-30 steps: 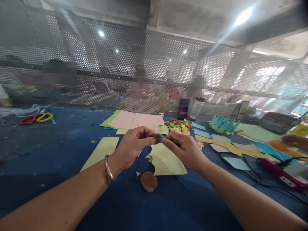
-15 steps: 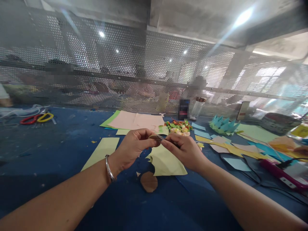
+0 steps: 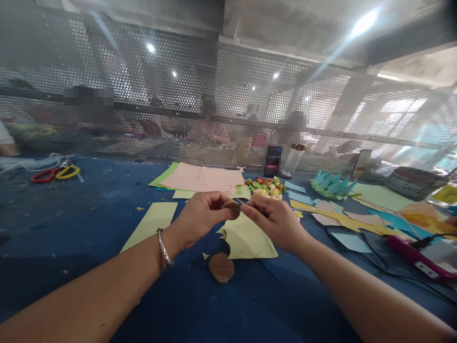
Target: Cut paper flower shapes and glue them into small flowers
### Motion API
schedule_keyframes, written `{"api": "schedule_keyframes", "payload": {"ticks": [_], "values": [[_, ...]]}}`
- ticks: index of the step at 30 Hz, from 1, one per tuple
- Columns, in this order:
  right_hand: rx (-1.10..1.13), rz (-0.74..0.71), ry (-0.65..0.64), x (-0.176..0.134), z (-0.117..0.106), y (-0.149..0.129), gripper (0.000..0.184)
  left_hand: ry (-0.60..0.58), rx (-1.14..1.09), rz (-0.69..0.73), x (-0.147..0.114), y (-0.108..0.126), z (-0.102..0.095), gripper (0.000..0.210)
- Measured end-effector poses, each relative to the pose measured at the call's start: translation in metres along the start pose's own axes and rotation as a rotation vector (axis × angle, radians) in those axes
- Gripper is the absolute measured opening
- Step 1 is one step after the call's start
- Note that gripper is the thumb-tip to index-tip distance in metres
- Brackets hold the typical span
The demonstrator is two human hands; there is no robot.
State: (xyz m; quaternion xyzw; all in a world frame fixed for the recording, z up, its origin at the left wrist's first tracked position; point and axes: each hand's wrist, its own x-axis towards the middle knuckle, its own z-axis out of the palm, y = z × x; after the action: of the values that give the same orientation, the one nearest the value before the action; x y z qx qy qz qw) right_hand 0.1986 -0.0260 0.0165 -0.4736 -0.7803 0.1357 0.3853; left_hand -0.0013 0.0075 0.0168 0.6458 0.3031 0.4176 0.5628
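Observation:
My left hand (image 3: 209,214), with a silver bangle at the wrist, pinches a small brown cardboard disc (image 3: 231,205) edge-on. Beside it, the closed fingers of my right hand (image 3: 273,216) grip a slim metallic tool (image 3: 239,201). Its tip meets the disc, while my fingers cover the rest and hide its kind. Below the hands, a pale yellow-green sheet (image 3: 250,240) with a jagged, cut left edge lies on the blue table (image 3: 171,295). Another round cardboard piece (image 3: 221,267) rests flat in front of that sheet, near a tiny paper scrap (image 3: 205,256).
Red-and-yellow-handled scissors (image 3: 55,174) lie at left. Stacked pink sheets (image 3: 203,178) and a heap of small paper flowers (image 3: 266,186) sit behind my hands. At right are paper strips (image 3: 342,221), a blue folded-paper piece (image 3: 332,185) and a magenta power strip (image 3: 421,257). A perforated screen (image 3: 178,105) stands behind.
The cardboard disc in my left hand has tilted, so more of its face shows. Both hands stay nearly in place; the things on the table have not moved.

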Motion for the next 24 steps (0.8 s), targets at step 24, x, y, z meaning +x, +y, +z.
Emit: {"api": "schedule_keyframes", "payload": {"ticks": [24], "values": [[-0.458,0.252,-0.292,-0.027,-0.021,0.038,0.045,-0.25,0.989,0.215,-0.005,-0.016,-0.002,0.029]]}}
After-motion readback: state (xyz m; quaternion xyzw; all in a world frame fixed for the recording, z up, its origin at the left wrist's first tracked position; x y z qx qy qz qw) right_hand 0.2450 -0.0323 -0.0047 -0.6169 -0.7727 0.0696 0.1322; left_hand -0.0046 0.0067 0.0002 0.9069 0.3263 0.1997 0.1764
